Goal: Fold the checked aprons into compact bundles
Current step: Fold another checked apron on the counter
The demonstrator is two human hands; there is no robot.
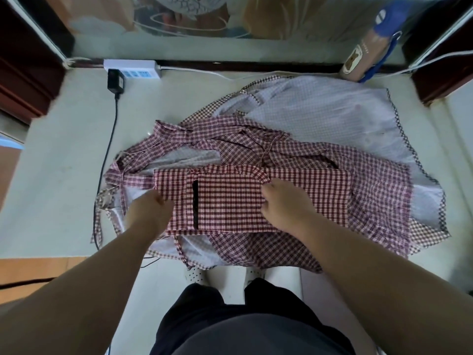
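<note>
We see the left hand (151,211) gripping the left edge of the folded red checked apron (230,201) at frame centre. The right hand (284,203) pinches its middle

both bare forearms reach in from the near corners and converge toward the middle. the left hand (151,211) is knuckles up, fingers curled round the left edge of the apron (227,201). the right hand (286,204) lies to its right, also knuckles up, fingers curled and pinching the cloth near its far edge. the hands are apart, about level with each other.
</note>
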